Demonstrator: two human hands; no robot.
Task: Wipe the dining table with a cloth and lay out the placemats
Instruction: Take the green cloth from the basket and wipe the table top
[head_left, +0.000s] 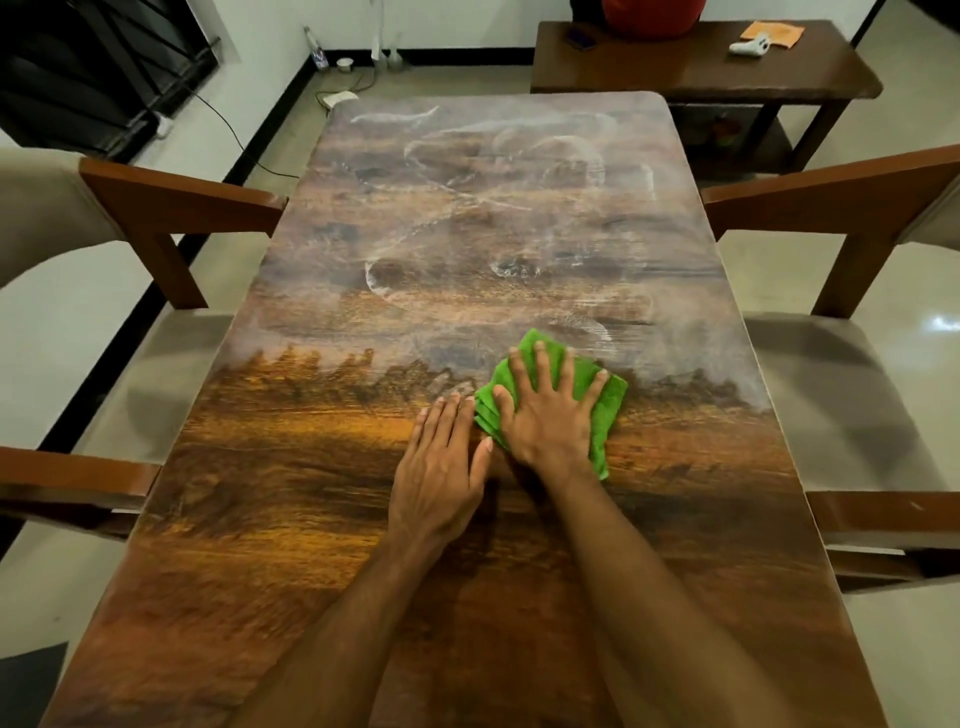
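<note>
A long wooden dining table (322, 519) fills the view. Its far half is hazy with whitish smears; the near half is dark and glossy. A folded green cloth (610, 402) lies near the middle, at the edge between the two zones. My right hand (550, 415) presses flat on the cloth with fingers spread. My left hand (441, 473) rests flat on the bare wood just left of the cloth, fingers together, holding nothing. No placemats are in view.
Wooden chairs with pale cushions stand on both sides: two on the left (176, 208) and two on the right (831, 208). A dark side table (701, 67) beyond the far end carries an orange cloth (774, 34) and a white object (748, 45). Cables lie on the floor (249, 150).
</note>
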